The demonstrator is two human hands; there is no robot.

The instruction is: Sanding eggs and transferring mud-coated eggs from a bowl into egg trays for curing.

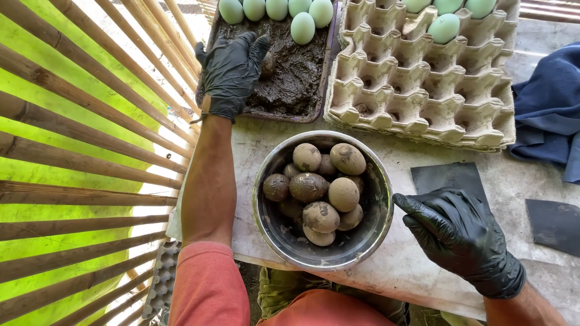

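My left hand (pixel 232 72), in a black glove, lies in the tray (pixel 208 36) of dark mud (pixel 293 72). Its fingers curl over a mud-coated egg (pixel 267 63) pressed against the mud; the egg shows just past my fingertips, at the hand's right edge. Whether the hand grips the egg or only rests on it, I cannot tell. Pale green eggs (pixel 302 28) stand at the tray's far end, beyond the hand.

My right hand (pixel 456 232), also gloved, rests on the table (pixel 399 265) just beside the steel bowl (pixel 377 223). Its fingers are loosely bent and apart, holding nothing; the fingertips point toward the bowl's rim. The bowl holds a heap of coated eggs (pixel 320 193).

A grey carton (pixel 417 90) lies right of the tray, with green eggs in its far cells. A blue cloth (pixel 547 108) lies at the table's right edge.
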